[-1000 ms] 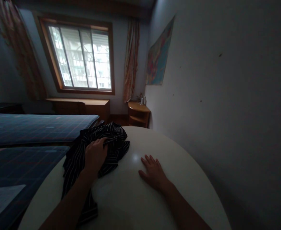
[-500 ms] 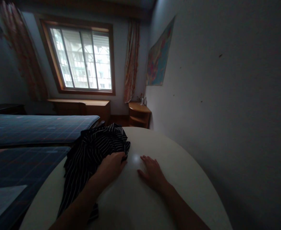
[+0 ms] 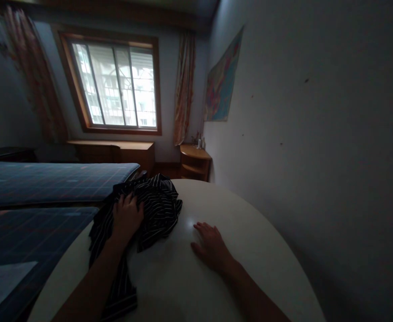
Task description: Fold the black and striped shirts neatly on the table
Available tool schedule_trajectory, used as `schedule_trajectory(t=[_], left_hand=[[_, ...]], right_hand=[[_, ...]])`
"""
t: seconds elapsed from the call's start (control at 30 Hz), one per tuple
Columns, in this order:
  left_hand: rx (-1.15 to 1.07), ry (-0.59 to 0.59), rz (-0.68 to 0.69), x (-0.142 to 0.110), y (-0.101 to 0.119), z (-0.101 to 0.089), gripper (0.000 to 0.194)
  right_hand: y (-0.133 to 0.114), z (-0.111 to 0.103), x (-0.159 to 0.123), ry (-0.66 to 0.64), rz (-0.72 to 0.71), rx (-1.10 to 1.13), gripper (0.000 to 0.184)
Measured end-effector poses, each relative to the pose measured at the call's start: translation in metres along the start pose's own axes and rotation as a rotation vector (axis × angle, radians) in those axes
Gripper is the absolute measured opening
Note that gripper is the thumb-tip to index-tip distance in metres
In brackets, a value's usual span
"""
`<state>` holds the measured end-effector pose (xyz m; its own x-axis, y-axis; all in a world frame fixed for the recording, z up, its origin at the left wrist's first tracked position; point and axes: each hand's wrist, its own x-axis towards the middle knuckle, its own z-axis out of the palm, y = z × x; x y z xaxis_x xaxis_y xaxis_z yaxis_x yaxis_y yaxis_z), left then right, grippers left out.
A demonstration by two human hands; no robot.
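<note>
While the left hand's [image 3: 127, 219] slightly spread fingers [image 3: 128, 200] rest upon it, the striped cloth [image 3: 159, 205] extends either side.

So the right side of the white table [image 3: 250, 232] is wide open, plenty of room for a hand to slide around the right hand [image 3: 211, 246]. The left side's pretty blocked: bunched striped cloth [image 3: 159, 205] with the left hand [image 3: 127, 217] on it. There's a bare lane between the two hands, though, running toward the far edge.
</note>
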<state>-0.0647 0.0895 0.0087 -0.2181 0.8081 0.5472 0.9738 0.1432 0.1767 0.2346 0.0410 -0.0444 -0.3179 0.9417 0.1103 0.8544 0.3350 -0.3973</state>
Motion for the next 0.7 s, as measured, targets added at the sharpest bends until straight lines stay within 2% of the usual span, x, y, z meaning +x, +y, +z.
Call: schedule_trajectory(t=[0.13, 0.23, 0.4, 0.53, 0.6, 0.7], left_hand=[[-0.110, 0.076, 0.041, 0.002, 0.013, -0.017, 0.043], [-0.255, 0.015, 0.144, -0.003, 0.033, -0.039, 0.036], [-0.388, -0.283, 0.326, -0.029, 0.070, -0.064, 0.029], [-0.449, -0.585, 0.573, -0.052, 0.084, -0.073, 0.026], [-0.463, -0.742, 0.686, -0.060, 0.084, -0.076, 0.024], [-0.502, -0.911, 0.759, -0.061, 0.081, -0.076, 0.020]], right_hand=[[0.001, 0.002, 0.000, 0.013, -0.003, -0.006, 0.063], [0.004, 0.004, 0.001, 0.070, -0.020, 0.008, 0.065], [0.004, 0.001, 0.001, 0.213, -0.086, 0.161, 0.089], [-0.004, -0.002, -0.002, 0.238, -0.229, 0.244, 0.110], [-0.010, -0.001, -0.004, 0.205, -0.316, 0.227, 0.104], [-0.019, 0.003, -0.006, 0.128, -0.397, 0.140, 0.062]])
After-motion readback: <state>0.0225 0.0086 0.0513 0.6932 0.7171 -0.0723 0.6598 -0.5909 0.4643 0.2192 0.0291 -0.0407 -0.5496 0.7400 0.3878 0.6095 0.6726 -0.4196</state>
